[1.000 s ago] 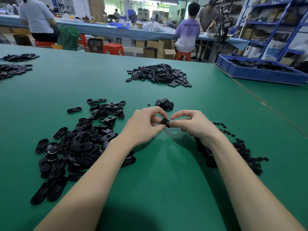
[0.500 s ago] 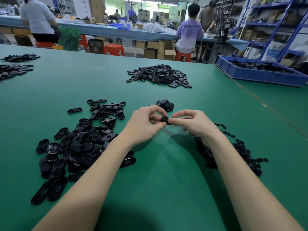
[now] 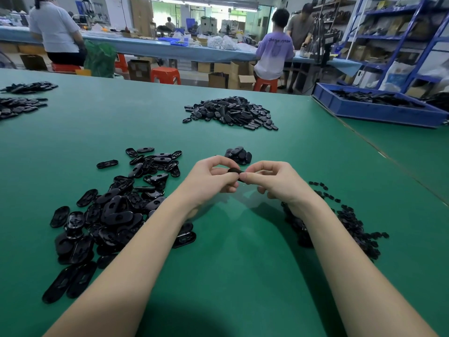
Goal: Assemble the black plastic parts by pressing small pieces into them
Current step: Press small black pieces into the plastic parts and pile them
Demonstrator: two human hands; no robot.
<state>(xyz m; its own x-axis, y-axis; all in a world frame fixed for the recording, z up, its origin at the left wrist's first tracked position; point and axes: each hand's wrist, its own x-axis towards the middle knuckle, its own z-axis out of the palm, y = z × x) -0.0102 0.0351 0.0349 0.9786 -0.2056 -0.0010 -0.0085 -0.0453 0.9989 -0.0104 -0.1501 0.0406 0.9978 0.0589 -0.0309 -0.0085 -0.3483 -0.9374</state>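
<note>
My left hand and my right hand meet above the green table, both pinching one black plastic part between thumbs and fingertips. Most of that part is hidden by the fingers. A loose heap of black oval parts lies left of my left forearm. A spread of small black pieces lies right of my right wrist, partly hidden by it. A small stack of black parts sits just beyond my hands.
A larger pile of black parts lies further back at the centre, and two more piles at the far left. A blue bin with black parts stands at the back right. People sit at a bench behind.
Both hands stay together on the part; the fingers have shifted slightly and the thumbs have closed over it, hiding more of it.
</note>
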